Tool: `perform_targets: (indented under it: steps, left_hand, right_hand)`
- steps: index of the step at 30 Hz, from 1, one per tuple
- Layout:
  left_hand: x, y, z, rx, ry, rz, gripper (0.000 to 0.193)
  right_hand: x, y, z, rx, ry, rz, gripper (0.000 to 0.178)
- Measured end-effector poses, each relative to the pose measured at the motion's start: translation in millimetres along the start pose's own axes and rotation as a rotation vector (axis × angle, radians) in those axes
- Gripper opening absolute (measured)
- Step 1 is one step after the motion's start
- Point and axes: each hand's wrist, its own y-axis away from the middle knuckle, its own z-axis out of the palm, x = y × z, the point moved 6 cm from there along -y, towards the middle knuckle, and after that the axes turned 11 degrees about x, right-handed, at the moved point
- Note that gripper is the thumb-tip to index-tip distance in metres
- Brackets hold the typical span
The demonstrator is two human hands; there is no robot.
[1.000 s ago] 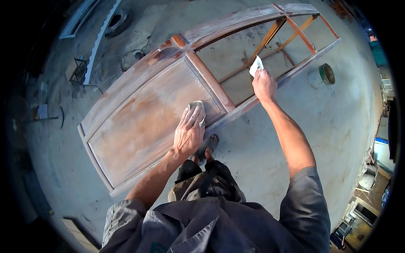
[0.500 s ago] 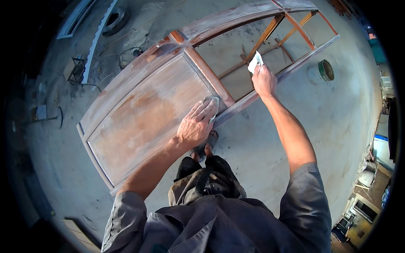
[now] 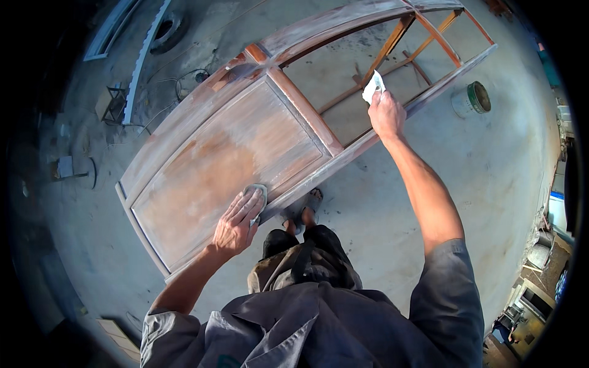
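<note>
A large arched wooden door frame (image 3: 313, 182), streaked with white dust, lies across in front of me. Its left part is a solid panel (image 3: 202, 161), orange-brown with whitish patches; the right part is open framework. My left hand (image 3: 236, 222) presses a pale grey, dusty folded pad (image 3: 260, 195) onto the panel's near edge, fingers laid over it. What the pad is made of cannot be told. My right hand (image 3: 386, 115) pinches a crumpled white sheet (image 3: 373, 87), like folded sandpaper, above the open framework, near the frame's near rail.
Beyond the rail, on the right, a whitish bucket with a green rim (image 3: 478, 97) stands on the concrete floor (image 3: 392, 227). A tyre (image 3: 169, 32), a long pale strip (image 3: 140, 67) and a loose cable (image 3: 161, 113) lie at the far left. My feet (image 3: 311, 205) are close to the frame.
My left hand has slid left and nearer with the pad, from the panel's right corner along its near edge. My right hand stays almost in place, still holding the white sheet.
</note>
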Motion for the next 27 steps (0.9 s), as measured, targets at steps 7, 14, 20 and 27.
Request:
perform_targets:
  steps: [7,14,20,27]
  left_hand:
    - [27,-118,40,0.222,0.132,0.073,0.065]
    - [5,-62,16,0.216,-0.023,0.003,0.065]
    - [23,-122,35,0.29,0.066,0.04,0.062]
    - [8,-85,14,0.273,0.067,0.004,0.057]
  right_hand:
    - [-15,-3,8,-0.008,-0.034,-0.052,0.042]
    - [-5,3,5,-0.007,0.023,-0.025,0.03]
    - [-14,-1,7,-0.094,0.054,-0.017,0.029]
    - [-7,6,4,-0.072,0.007,-0.001,0.03]
